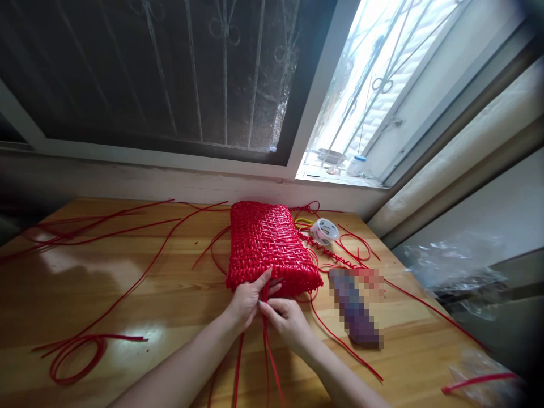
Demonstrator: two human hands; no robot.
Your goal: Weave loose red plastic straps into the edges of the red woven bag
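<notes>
A red woven basket (267,238) lies on its side on the wooden table (170,306), its rim toward me. My left hand (249,301) grips the near edge, thumb on top and fingertips at the opening. Close beside it, my right hand (289,320) is closed in a pinch on red cord strands (267,340) that hang from the rim toward me. Exactly how the strands pass between the fingers is partly hidden.
Loose red cords (140,277) spread across the left side, with a coil (79,360) near the front. Right of the basket are a tape roll (324,231) and a blurred-out dark object (355,311). Clear plastic wrap (454,266) lies off the right edge. A window (293,164) stands behind.
</notes>
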